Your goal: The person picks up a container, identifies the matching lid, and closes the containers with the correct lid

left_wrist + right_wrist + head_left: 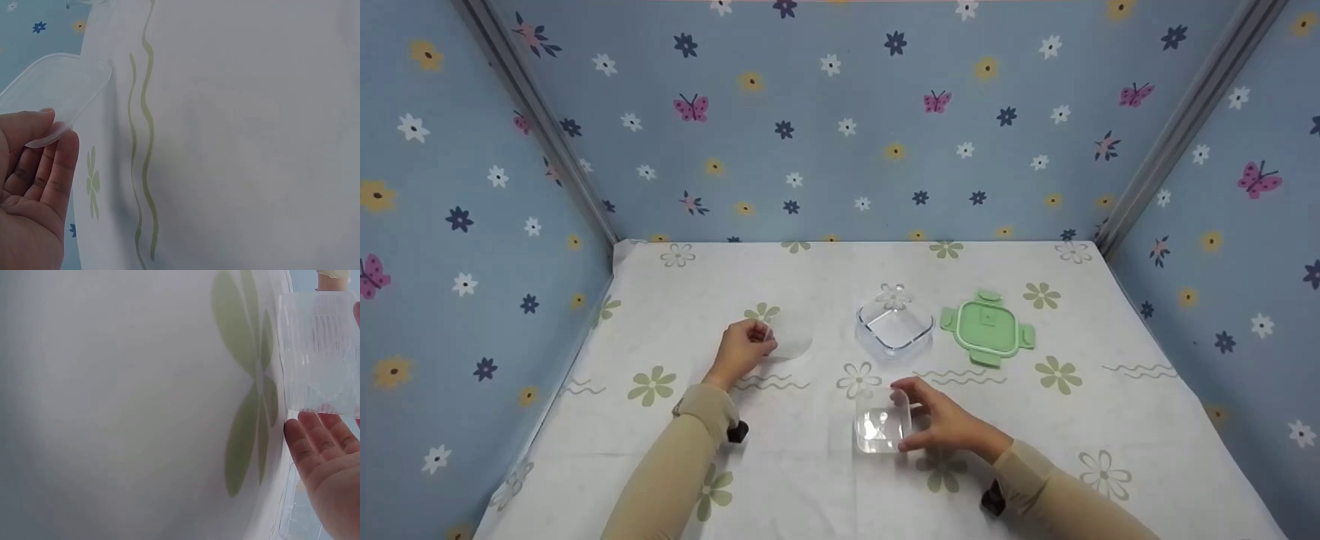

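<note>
Lid (62, 81), apparently, in left hand (737, 352)

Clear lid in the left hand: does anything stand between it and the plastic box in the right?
Nothing visible does: in the head view, only patterned tablecloth shows between the clear lid and the plastic box. The glass bowl stands behind the box, off that line.

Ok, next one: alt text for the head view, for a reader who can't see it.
A person's left hand pinches a translucent, round-cornered plastic lid while the right hand holds a clear square plastic container. Farther back, a clear square glass dish sits beside a light-green square lid with four flaps, on a white flower-patterned tablecloth.
</note>
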`<action>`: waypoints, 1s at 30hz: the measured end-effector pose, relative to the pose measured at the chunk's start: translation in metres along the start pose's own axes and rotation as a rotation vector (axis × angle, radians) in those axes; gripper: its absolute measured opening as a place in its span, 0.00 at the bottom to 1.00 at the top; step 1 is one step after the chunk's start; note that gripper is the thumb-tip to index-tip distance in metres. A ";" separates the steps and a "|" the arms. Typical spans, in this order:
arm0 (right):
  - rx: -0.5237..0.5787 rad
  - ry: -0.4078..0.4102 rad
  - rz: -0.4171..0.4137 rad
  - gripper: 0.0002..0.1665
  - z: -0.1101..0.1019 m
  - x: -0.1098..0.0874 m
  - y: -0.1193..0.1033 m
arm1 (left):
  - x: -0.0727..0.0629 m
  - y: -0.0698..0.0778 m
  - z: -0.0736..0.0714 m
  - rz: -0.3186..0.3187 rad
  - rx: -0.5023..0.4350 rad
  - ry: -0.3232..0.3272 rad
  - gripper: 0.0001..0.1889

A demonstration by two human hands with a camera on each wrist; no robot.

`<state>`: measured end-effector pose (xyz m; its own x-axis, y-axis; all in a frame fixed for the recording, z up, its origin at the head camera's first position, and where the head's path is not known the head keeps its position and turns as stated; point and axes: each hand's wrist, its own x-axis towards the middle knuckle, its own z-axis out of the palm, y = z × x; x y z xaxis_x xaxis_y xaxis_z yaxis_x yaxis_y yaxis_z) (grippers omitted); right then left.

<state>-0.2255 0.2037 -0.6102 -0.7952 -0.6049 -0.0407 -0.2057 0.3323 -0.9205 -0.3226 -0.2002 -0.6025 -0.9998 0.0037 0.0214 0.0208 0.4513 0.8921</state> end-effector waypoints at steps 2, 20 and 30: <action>0.001 0.000 0.000 0.57 0.000 0.000 0.000 | -0.001 0.003 0.001 0.009 0.008 -0.003 0.05; -0.041 -0.018 0.001 0.66 -0.002 -0.004 -0.005 | -0.012 0.030 0.011 0.125 0.025 -0.006 0.04; -0.026 -0.006 -0.058 0.61 -0.007 0.001 -0.012 | -0.019 0.041 0.016 0.189 0.045 -0.016 0.04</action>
<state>-0.2284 0.2043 -0.5964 -0.7782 -0.6279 0.0099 -0.2662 0.3155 -0.9108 -0.3029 -0.1675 -0.5735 -0.9780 0.1060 0.1795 0.2084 0.4808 0.8517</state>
